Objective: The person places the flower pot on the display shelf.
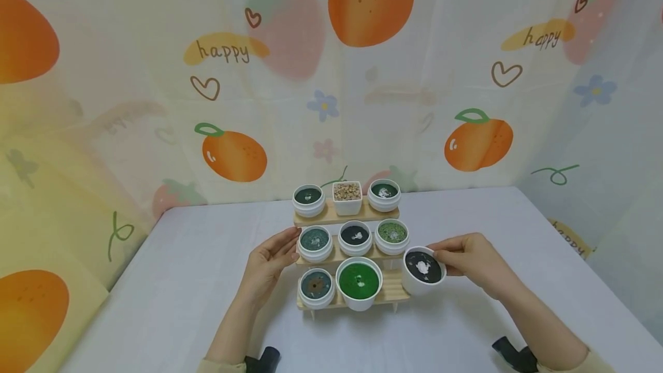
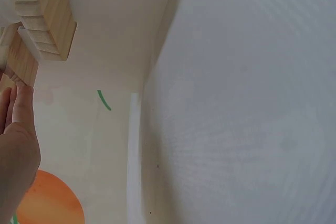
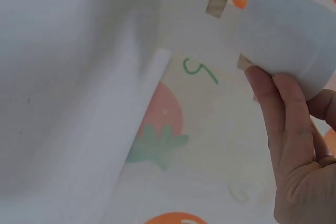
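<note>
My right hand [image 1: 468, 263] pinches the rim of a white cup [image 1: 414, 286] with a dark, white-patched top. The cup overlaps the right end of a three-step wooden stand's lowest step [image 1: 392, 288]. In the right wrist view, the fingers [image 3: 286, 114] lie along the side of the white cup [image 3: 289, 32]. At the stand's left side, my left hand [image 1: 264, 266] has its fingertips by the middle step and a white pot [image 1: 315, 244]. Straight fingers [image 2: 22, 111] reach the wooden stand [image 2: 52, 19] in the left wrist view.
Several more white pots stand on the steps, including a green-topped cup [image 1: 359, 281] at the front and a square pot of pale bits [image 1: 347, 199] at the top. A white cloth [image 1: 197, 281] covers the table, and a fruit-printed curtain [image 1: 373, 148] hangs behind.
</note>
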{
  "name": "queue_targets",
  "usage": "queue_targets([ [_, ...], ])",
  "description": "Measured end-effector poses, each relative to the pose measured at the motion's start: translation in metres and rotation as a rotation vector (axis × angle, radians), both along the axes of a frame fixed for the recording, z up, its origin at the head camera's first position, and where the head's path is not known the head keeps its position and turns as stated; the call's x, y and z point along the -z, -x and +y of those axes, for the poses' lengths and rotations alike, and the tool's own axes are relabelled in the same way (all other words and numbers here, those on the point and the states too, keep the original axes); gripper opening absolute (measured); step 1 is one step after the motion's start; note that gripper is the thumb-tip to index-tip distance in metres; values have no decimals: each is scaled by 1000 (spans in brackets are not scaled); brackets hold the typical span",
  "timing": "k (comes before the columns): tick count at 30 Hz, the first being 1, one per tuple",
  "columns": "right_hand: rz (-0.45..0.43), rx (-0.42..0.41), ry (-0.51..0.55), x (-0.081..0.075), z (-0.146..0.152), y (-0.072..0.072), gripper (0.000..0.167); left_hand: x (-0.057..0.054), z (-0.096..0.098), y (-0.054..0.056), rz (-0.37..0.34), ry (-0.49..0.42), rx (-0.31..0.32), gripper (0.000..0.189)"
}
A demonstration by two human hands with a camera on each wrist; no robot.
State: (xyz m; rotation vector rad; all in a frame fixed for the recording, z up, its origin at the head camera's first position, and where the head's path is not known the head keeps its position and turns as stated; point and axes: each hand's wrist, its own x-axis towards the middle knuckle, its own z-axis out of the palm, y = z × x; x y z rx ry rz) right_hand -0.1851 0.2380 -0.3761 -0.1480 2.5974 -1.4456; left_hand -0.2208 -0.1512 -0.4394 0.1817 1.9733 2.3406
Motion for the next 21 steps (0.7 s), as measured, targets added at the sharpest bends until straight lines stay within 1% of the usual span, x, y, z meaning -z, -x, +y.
queue_targets([
  [4, -12, 8, 2, 1, -6, -2, 31, 0, 0, 0, -5, 8, -3, 59],
  [11, -7, 24, 0, 3, -15, -3, 30, -2, 1, 0, -15, 13, -8, 58],
  [21, -9, 36, 30, 4, -23, -6, 30, -2, 1, -1, -17, 9, -9, 58],
])
